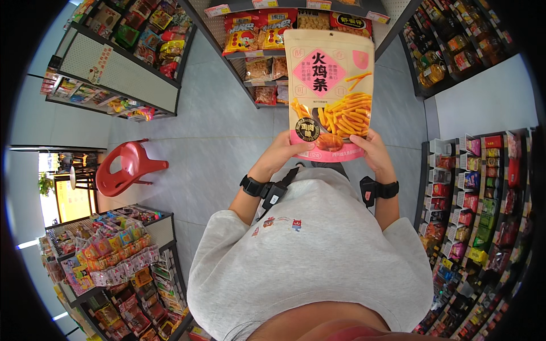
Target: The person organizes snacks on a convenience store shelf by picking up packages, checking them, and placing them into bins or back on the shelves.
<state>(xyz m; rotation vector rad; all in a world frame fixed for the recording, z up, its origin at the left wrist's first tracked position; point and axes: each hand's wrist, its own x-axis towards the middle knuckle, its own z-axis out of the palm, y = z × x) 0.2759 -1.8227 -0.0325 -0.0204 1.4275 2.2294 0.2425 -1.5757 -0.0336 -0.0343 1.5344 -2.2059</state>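
Observation:
A cream and pink snack pouch [330, 85], printed with yellow fried sticks and bearing writing, is held upright in front of my body. My left hand [279, 155] grips its lower left corner, thumb across the front. At the lower right corner my right hand [375, 151] pinches it the same way; the fingers behind the pouch are hidden. Just past the pouch stands a shelf unit with red and yellow snack bags [243, 32] on an upper shelf, and the pouch covers part of it.
To the left stand a red plastic chair [132, 166], a snack rack [123, 64] and a display of small packets [119, 255]. Shelves of packaged goods [477, 204] line the right side. Bottles [433, 74] fill a rack at the upper right. Grey floor tiles [217, 136] lie between.

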